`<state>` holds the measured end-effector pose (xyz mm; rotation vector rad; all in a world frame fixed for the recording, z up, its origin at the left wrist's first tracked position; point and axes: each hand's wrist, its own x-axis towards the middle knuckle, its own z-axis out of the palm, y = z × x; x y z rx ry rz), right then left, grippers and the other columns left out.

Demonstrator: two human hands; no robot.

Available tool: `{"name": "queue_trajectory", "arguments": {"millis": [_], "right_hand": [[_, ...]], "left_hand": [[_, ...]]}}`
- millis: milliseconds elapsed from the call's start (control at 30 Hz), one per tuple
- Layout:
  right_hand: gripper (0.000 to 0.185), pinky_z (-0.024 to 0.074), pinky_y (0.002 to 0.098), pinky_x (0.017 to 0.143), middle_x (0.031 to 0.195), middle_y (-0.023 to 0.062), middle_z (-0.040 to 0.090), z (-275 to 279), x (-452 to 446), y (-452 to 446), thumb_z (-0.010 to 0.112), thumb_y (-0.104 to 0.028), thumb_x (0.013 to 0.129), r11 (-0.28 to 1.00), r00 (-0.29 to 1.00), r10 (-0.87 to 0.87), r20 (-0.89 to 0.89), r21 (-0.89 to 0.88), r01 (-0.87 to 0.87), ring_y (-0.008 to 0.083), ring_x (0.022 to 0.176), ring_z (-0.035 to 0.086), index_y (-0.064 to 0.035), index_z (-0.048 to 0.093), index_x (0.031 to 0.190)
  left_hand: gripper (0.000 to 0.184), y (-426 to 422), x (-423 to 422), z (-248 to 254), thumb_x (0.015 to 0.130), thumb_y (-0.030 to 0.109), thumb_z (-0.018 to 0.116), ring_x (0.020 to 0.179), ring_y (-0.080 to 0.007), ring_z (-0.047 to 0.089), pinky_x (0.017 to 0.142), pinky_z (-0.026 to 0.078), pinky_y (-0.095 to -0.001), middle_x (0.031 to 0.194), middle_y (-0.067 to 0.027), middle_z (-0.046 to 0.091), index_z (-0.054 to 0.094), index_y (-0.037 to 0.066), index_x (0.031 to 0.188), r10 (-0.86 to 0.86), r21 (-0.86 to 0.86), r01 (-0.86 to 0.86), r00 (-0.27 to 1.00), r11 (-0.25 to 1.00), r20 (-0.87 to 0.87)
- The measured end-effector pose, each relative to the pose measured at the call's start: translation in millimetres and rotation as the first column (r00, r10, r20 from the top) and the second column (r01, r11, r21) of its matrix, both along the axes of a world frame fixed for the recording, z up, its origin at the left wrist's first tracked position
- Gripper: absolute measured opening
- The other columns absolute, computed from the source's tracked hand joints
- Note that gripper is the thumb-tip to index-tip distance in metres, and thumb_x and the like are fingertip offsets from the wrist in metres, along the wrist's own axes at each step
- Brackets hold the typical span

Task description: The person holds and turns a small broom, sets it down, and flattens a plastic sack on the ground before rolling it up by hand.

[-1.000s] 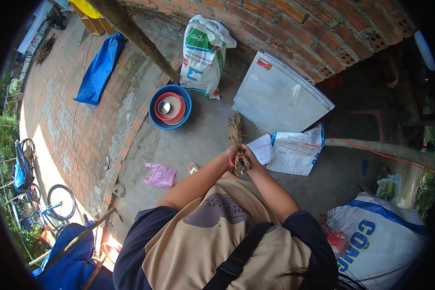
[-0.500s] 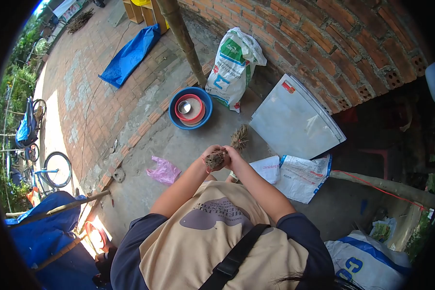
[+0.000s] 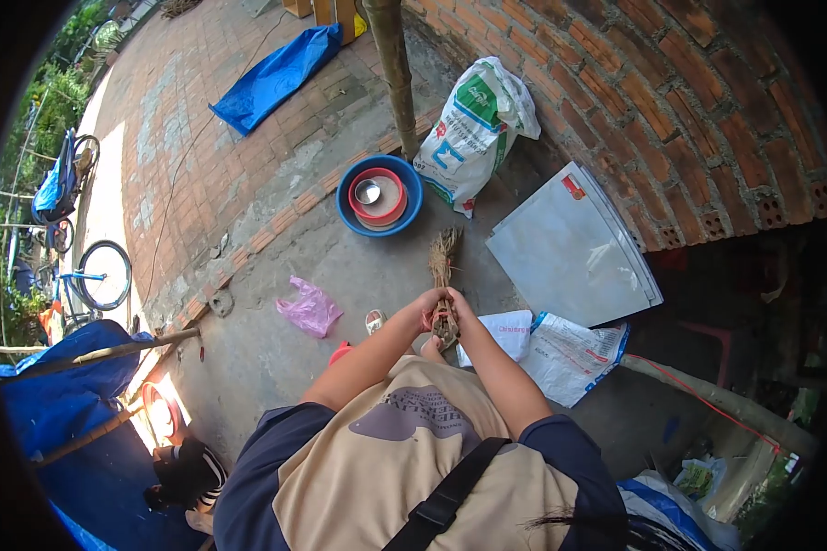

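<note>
A bundle of dried stalks (image 3: 440, 262) points away from my body, its frayed tips outward and its thicker, darker end toward me. My left hand (image 3: 429, 300) is closed around the bundle's middle from the left. From the right, my right hand (image 3: 459, 301) grips it at the same place, close against the left. Some red material shows at the grip, but I cannot make out what it is. Below the hands the near end of the bundle hangs over a bare foot or leg, partly hidden.
A blue basin (image 3: 415, 204) holds a red basin (image 3: 401, 188) and a metal bowl. Beside them stand a white sack (image 3: 476, 129) and a bamboo post (image 3: 393, 83). Grey panels (image 3: 570, 248) lie right, a pink plastic bag (image 3: 309, 308) and white sandal (image 3: 374, 320) left.
The bundle has swung from being seen nearly end-on to lying lengthwise away from me. Both hands stay closed on it. The whole view has shifted somewhat, and the sandal has come into sight.
</note>
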<state>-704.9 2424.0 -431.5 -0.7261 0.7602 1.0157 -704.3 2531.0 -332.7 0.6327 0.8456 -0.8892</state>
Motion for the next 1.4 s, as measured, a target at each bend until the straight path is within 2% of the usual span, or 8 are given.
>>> {"name": "queue_trajectory", "arguments": {"millis": [267, 500, 567, 767, 867, 1033, 1200, 1400], "right_hand": [[0.02, 0.0522, 0.0331, 0.066, 0.088, 0.0107, 0.059, 56.3, 24.6, -1.5, 0.05, -0.023, 0.083, 0.998, 0.999, -0.023, -0.045, -0.053, 0.02, 0.0223, 0.084, 0.059, -0.0043, 0.054, 0.09], [0.015, 0.0517, 0.0402, 0.078, 0.092, 0.0145, 0.057, 81.9, 58.2, 36.8, 0.043, -0.013, 0.084, 0.933, 0.94, -0.339, -0.049, 0.112, 0.342, 0.0261, 0.084, 0.059, -0.0007, 0.046, 0.092], [0.017, 0.0508, 0.0381, 0.081, 0.093, 0.015, 0.057, 48.7, 68.9, 42.2, 0.04, -0.01, 0.082, 0.855, 0.953, -0.303, 0.018, 0.447, 0.263, 0.025, 0.087, 0.059, 0.0015, 0.048, 0.091], [0.025, 0.0508, 0.0329, 0.077, 0.095, 0.0149, 0.057, 150.7, 62.5, 63.3, 0.035, -0.01, 0.084, 0.812, 0.875, -0.481, -0.057, 0.348, 0.469, 0.0216, 0.088, 0.059, 0.0027, 0.049, 0.1], [0.026, 0.0509, 0.0318, 0.071, 0.095, 0.0117, 0.057, 129.3, 62.5, 68.6, 0.034, -0.015, 0.088, 0.797, 0.907, -0.416, 0.065, 0.506, 0.329, 0.0199, 0.085, 0.059, -0.0014, 0.048, 0.105], [0.027, 0.0508, 0.032, 0.068, 0.095, 0.01, 0.056, 188.8, 87.9, 71.5, 0.035, -0.017, 0.089, 0.923, 0.978, -0.16, 0.138, 0.371, 0.098, 0.0196, 0.084, 0.059, -0.0026, 0.048, 0.108], [0.029, 0.049, 0.0324, 0.07, 0.098, 0.0079, 0.056, 262.6, 93.7, 11.7, 0.037, -0.019, 0.089, 0.991, 0.969, -0.041, 0.246, 0.132, 0.008, 0.0184, 0.087, 0.058, -0.0045, 0.049, 0.111], [0.039, 0.0354, 0.033, 0.089, 0.112, 0.0123, 0.053, 487.5, 99.1, -52.0, 0.04, -0.026, 0.089, 0.952, 0.018, -0.232, 0.973, 0.223, 0.212, 0.0205, 0.105, 0.05, 0.0016, 0.049, 0.115]], "left_hand": [[0.024, 37.8, 1.7, 41.4, 0.085, 0.026, 0.047, 0.052, -0.0157, 0.055, 0.05, 0.05, -0.0262, 0.068, -0.0107, 0.057, 0.053, 0.004, 0.089, 0.042, -0.378, -0.077, 0.994, 0.923, -0.101], [0.047, 72.0, -0.1, 171.0, 0.088, 0.04, 0.044, 0.057, -0.0141, 0.056, 0.047, 0.046, -0.026, 0.076, -0.0071, 0.059, 0.042, 0.017, 0.129, -0.137, 0.103, 0.094, 0.79, 0.99, 0.597], [0.048, 79.1, -0.6, 188.0, 0.088, 0.041, 0.045, 0.059, -0.0143, 0.057, 0.049, 0.046, -0.0264, 0.082, -0.007, 0.059, 0.041, 0.017, 0.13, -0.211, 0.228, 0.079, 0.738, 0.97, 0.641], [0.075, 78.5, -1.5, 249.6, 0.078, 0.037, 0.065, 0.111, -0.0199, 0.043, 0.081, 0.045, -0.0317, 0.124, -0.0075, 0.044, 0.027, 0.012, 0.137, -0.731, 0.734, -0.128, 0.077, 0.668, 0.678], [0.085, 57.6, 2.0, 254.3, 0.073, 0.036, 0.069, 0.118, -0.0274, 0.039, 0.099, 0.028, -0.0333, 0.121, -0.0142, 0.046, 0.022, 0.008, 0.138, -0.853, 0.824, -0.275, 0.025, 0.495, 0.521], [0.027, 36.9, 17.2, 237.6, 0.067, 0.026, 0.072, 0.066, -0.0249, 0.058, 0.063, 0.046, -0.0335, 0.071, -0.0105, 0.061, 0.061, 0.005, 0.079, -0.848, 0.827, -0.488, 0.277, 0.28, 0.451], [0.027, 45.9, 57.8, 235.4, 0.065, 0.018, 0.072, 0.07, -0.0218, 0.058, 0.065, 0.046, -0.0315, 0.077, -0.0079, 0.061, 0.06, 0.006, 0.085, -0.876, 0.866, -0.373, 0.216, 0.334, 0.431], [0.033, 61.3, 132.6, 237.9, 0.061, 0.007, 0.074, 0.08, -0.0182, 0.057, 0.072, 0.045, -0.0307, 0.085, -0.0047, 0.059, 0.058, 0.007, 0.09, -0.817, 0.785, -0.371, 0.106, 0.496, 0.566]]}}
